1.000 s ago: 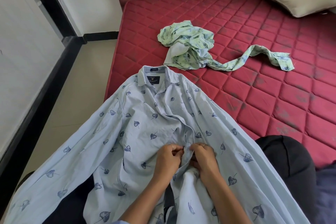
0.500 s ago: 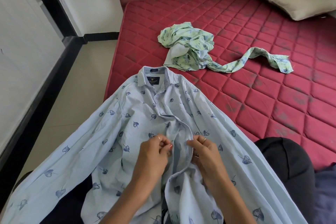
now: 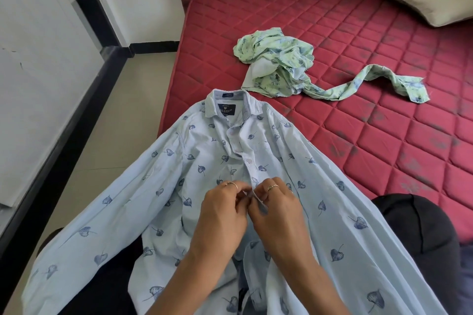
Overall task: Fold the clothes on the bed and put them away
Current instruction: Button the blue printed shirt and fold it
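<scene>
Head view: both hands have moved up the placket of the blue shirt (image 3: pixel 194 176), which lies over the person's lap with its collar on the bed (image 3: pixel 384 135). The left hand (image 3: pixel 220 215) and right hand (image 3: pixel 276 212) now pinch its two front edges together, probably fastening a button before folding. The green garment (image 3: pixel 279 69) lies unfolded, as before.

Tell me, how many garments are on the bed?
2: a light blue leaf-print shirt spread at the near edge, its front pinched by both hands, and a crumpled green floral garment beyond it. None seems hidden.
</scene>
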`<state>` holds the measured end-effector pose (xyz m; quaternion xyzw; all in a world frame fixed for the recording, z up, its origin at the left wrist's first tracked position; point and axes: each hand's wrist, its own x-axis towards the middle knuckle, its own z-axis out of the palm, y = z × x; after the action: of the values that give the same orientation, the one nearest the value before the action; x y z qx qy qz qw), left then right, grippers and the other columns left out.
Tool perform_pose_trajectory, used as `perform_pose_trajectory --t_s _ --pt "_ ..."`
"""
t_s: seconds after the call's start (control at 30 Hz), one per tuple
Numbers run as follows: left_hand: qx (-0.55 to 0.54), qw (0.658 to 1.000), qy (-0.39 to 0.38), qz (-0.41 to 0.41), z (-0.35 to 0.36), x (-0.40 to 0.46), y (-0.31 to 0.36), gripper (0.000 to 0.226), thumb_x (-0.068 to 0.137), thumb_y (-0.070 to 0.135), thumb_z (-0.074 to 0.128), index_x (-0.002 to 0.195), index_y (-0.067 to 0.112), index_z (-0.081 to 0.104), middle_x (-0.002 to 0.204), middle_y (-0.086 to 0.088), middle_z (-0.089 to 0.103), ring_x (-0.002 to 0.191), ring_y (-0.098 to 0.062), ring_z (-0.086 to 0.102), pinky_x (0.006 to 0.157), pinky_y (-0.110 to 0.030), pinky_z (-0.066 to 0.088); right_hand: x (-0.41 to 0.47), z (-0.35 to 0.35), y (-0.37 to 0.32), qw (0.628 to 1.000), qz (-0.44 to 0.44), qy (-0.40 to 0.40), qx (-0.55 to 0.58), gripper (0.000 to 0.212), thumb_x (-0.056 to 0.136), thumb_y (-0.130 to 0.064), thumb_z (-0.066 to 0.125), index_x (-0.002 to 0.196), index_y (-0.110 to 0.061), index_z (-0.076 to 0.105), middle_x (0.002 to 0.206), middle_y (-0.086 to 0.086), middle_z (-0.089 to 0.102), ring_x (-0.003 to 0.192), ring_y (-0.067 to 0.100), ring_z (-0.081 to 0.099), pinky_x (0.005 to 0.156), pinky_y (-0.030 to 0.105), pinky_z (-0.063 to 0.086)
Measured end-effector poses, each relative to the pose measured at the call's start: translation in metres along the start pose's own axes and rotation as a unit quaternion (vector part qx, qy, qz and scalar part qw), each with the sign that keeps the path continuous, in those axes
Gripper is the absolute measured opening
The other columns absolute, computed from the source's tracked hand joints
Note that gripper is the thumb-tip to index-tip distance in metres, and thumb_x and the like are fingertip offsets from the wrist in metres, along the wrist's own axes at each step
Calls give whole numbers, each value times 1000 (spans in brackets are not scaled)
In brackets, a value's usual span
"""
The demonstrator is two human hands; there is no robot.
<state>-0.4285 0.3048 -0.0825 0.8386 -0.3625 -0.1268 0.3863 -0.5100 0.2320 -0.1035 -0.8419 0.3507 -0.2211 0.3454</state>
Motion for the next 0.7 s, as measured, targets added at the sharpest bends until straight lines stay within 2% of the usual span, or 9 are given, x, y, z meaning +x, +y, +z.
perform_pose_trajectory --t_s 0.03,0.1,0.23,0.3,0.4,0.5,0.57,0.63,0.7 --pt "-31 999 0 -25 -1 0 0 19 88 3 63 94 19 71 78 11 66 70 -3 64 65 -12 49 0 0 0 1000 5 -6 8 5 85 -14 63 83 -15 58 85 -7 53 76 11 53 66 28 45" --pt "-89 994 -1 -67 -3 1 0 21 86 1 65 89 22 68 74 13 65 68 3 64 58 -7 46 1 -1 1 998 30 -16 53 8 85 -12 65 81 -17 60 82 -7 56 75 10 56 62 16 43" --pt "-121 988 12 -93 1 4 -7 18 82 1 71 84 19 66 71 8 67 67 5 63 59 -4 44 2 -2 3 974 133 -10 180 6 85 -15 70 82 -15 65 74 -6 65 65 0 60 55 10 43" --pt "-130 986 15 -103 3 4 -8 16 81 2 73 84 17 67 70 6 69 67 4 65 60 -5 45 1 0 6 958 168 -8 234 5 84 -17 72 85 -13 68 73 -3 67 60 2 60 55 15 45" --pt "-144 983 24 -114 5 3 -9 17 81 3 72 86 19 65 68 5 70 66 3 66 60 -7 46 -2 1 10 936 192 -13 295 4 85 -18 71 84 -14 73 75 1 72 66 13 65 61 26 50" --pt "-169 978 37 -118 4 3 -9 18 82 3 71 87 19 63 66 5 70 65 4 66 60 -6 45 -4 2 11 930 191 -25 313 7 87 -19 69 83 -17 75 77 1 74 74 18 68 67 28 52" --pt "-181 976 42 -116 5 3 -9 19 82 3 71 86 18 61 67 3 70 66 3 66 60 -6 45 -3 3 12 928 192 -29 317 14 90 -24 66 82 -15 75 77 4 73 75 23 68 73 33 55" --pt "-188 975 44 -110 4 3 -9 18 82 4 72 85 18 61 68 -1 70 65 2 65 59 -7 45 -3 3 10 923 184 -40 336 29 90 -34 60 81 -10 73 78 14 72 81 35 68 82 46 56" --pt "-186 976 47 -99 4 2 -11 18 82 4 72 85 17 61 68 -1 68 65 1 65 59 -6 45 -2 1 8 916 177 -51 357 34 94 -33 55 82 -6 72 81 18 72 83 36 69 84 49 55"
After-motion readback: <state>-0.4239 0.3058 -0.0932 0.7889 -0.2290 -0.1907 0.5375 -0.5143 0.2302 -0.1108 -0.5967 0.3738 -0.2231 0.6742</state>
